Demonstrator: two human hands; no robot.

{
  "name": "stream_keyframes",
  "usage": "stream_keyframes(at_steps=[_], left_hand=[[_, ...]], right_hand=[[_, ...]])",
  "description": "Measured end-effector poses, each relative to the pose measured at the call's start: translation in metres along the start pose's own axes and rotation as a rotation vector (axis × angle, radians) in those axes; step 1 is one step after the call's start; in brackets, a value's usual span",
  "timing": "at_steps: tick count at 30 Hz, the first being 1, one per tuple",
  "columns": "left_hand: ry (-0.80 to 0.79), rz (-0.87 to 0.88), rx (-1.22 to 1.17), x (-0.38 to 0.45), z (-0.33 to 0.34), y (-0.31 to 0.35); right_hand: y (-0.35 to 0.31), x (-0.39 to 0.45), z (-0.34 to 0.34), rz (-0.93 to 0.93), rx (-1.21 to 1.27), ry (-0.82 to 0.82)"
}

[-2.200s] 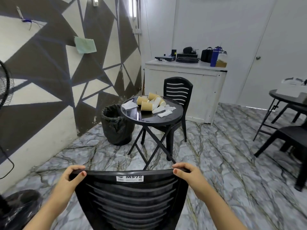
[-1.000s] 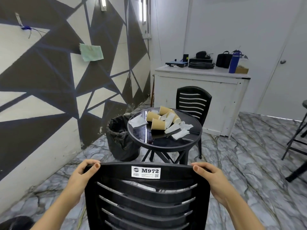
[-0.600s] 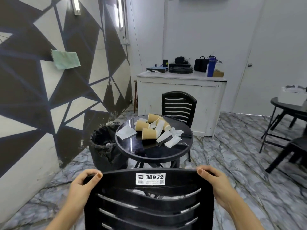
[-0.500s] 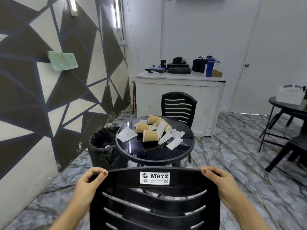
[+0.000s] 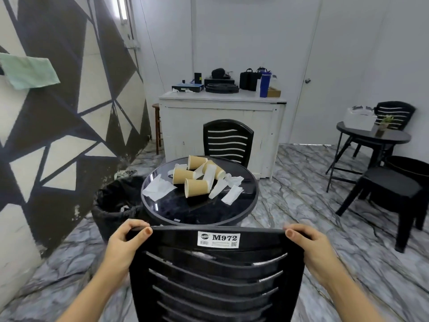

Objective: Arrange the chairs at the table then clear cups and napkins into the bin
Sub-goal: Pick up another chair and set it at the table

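A black plastic chair [image 5: 216,270] with an M972 label fills the bottom of the head view. My left hand [image 5: 123,245] grips the left top corner of its backrest and my right hand [image 5: 313,247] grips the right top corner. Just beyond it stands a round black table [image 5: 199,210] with several tipped brown paper cups [image 5: 196,187] and crumpled white napkins [image 5: 159,188]. A second black chair [image 5: 228,140] sits at the table's far side. A black-lined bin [image 5: 113,203] stands left of the table.
The patterned wall runs along the left. A white counter [image 5: 220,117] with bags and a blue bottle stands behind the far chair. At the right are another round table [image 5: 373,135] and black chairs [image 5: 390,189]. Marble floor lies open between them.
I have carried the chair forward; its backrest is now close to the table's near edge. The table, cups and bin look nearer. Both hands keep the same grip.
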State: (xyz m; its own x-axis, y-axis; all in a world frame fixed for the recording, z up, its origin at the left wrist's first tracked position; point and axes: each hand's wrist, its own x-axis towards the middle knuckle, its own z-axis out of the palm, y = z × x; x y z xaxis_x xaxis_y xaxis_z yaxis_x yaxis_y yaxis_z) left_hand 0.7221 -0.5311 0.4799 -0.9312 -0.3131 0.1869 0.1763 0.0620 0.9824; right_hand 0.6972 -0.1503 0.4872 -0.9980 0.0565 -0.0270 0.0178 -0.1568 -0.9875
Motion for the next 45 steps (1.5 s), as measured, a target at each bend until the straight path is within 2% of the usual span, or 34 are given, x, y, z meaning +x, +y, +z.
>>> stream_keyframes(at_steps=[4,12,23,29,36,45], left_hand=[[-0.094,-0.047,-0.037,0.004,-0.022,-0.02],[-0.167,-0.105,-0.019,0.009,-0.049,-0.048],[-0.155,-0.183,-0.062,-0.014,-0.057,-0.055],[-0.162,-0.214,-0.087,-0.032,-0.066,-0.063],[-0.268,-0.171,-0.088,-0.007,-0.071,-0.065],[-0.408,-0.157,-0.101,0.038,-0.105,-0.063]], right_hand=[[0.026,-0.002,0.008,-0.026,-0.048,0.025],[0.056,-0.008,0.017,-0.005,-0.063,-0.024],[0.052,-0.035,0.012,0.001,-0.199,-0.091],[0.053,-0.059,0.005,0.117,-0.219,-0.18],[0.075,-0.095,0.029,0.12,0.031,0.064],[0.085,-0.115,0.087,0.044,0.133,0.27]])
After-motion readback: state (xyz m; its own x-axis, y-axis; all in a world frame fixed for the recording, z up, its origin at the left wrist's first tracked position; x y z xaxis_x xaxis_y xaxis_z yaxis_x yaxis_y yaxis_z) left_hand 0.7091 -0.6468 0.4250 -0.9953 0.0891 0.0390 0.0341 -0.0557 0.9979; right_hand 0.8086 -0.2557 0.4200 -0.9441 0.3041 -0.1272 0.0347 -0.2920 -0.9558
